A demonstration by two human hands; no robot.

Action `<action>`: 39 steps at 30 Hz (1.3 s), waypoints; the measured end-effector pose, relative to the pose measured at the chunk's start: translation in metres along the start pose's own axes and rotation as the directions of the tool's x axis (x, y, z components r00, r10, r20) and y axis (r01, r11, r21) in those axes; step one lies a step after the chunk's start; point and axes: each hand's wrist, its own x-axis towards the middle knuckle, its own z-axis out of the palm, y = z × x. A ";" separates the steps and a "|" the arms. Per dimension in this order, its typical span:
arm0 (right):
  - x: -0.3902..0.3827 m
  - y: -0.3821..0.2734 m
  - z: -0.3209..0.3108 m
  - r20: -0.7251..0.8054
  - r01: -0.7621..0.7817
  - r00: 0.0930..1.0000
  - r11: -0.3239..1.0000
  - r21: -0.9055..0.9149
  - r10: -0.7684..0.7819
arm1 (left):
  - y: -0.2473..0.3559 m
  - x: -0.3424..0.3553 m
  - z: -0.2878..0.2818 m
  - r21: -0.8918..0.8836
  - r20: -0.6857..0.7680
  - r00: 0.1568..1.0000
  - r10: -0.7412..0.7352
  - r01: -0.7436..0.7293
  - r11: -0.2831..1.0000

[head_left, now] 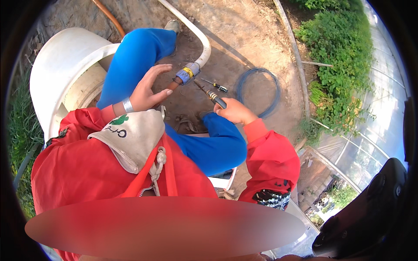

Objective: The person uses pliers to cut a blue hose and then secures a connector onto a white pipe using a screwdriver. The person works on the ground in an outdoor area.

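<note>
My left hand [146,93] is open beside a short brown pipe [173,85], its fingers apart and the thumb tip near or on the pipe. The pipe runs into a blue coupling with a yellow band [187,73], joined to a curved white pipe [200,37]. My right hand [230,109] grips a black-handled tool with light bands [212,95], its dark narrow tip pointing toward the coupling. A second screwdriver-like tool [221,88] lies on the dirt, near a coil of thin blue tubing [276,91].
A large white plastic container [50,74] stands left of my bent legs. An orange pipe [109,17] lies at the upper left. A long pale pipe [294,41] borders green plants [333,65] on the right, with pale sheeting [383,82] beyond. Grass [17,130] edges the left.
</note>
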 end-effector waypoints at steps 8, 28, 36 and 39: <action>-0.021 0.004 0.018 -0.185 0.010 0.982 0.989 -0.151 -0.038 | -0.031 0.130 -0.019 0.057 0.222 0.959 -0.175 0.167 0.984; -0.022 0.014 0.061 -0.071 0.113 0.991 0.994 -0.012 -0.113 | -0.047 0.141 0.091 -0.212 0.641 0.614 -0.460 0.719 0.662; -0.030 -0.016 0.063 0.386 -0.179 0.901 0.644 0.744 -0.196 | -0.029 0.143 0.076 -0.152 0.568 0.785 -0.248 0.396 0.906; -0.028 -0.019 0.072 0.379 -0.189 0.866 0.490 0.851 -0.325 | -0.022 0.148 0.066 -0.198 0.568 0.805 -0.172 0.336 0.921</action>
